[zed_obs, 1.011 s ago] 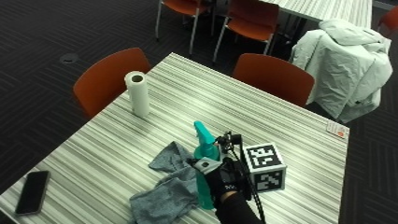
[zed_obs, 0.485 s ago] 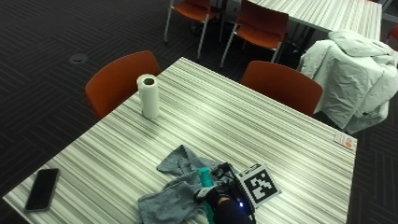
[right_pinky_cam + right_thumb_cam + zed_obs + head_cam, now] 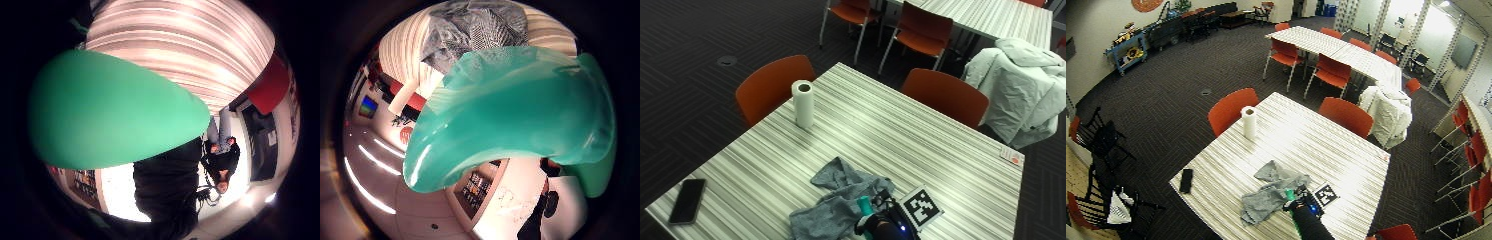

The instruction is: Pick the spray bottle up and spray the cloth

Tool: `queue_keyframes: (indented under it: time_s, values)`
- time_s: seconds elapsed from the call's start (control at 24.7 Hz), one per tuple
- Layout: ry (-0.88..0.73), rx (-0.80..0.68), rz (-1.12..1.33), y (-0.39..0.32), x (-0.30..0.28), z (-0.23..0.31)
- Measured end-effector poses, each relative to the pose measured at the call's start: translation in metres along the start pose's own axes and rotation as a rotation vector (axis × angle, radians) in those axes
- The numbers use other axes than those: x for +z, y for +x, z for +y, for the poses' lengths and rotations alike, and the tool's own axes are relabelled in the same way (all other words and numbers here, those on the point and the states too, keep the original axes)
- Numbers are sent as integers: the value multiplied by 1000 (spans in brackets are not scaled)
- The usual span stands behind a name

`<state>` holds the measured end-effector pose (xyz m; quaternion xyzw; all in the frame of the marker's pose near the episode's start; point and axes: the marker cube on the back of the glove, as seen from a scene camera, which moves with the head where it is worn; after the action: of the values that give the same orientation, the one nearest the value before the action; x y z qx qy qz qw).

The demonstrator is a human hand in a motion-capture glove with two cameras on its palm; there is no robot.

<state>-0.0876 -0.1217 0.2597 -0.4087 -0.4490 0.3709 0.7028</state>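
We saw the right hand (image 3: 883,227) gripping the bottle (image 3: 865,204) at the desk's (image 3: 919,140) near edge, its top touching the cloth (image 3: 836,197) just beyond.

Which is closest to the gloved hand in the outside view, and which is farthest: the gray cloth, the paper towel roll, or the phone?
From the gloved right hand, which grips the green spray bottle at the table's near edge:
1. Gray cloth, crumpled right beside the hand.
2. Phone, lying flat near the table's near left corner.
3. Paper towel roll, standing upright by the far left edge.
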Motion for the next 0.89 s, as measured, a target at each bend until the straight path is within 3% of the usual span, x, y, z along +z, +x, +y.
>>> queue_keyframes:
  time_s: [0.44, 0.89]
  values:
    - [1, -144, -49, -13, -4, 8]
    - [67, -711, -230, -31, -21, 42]
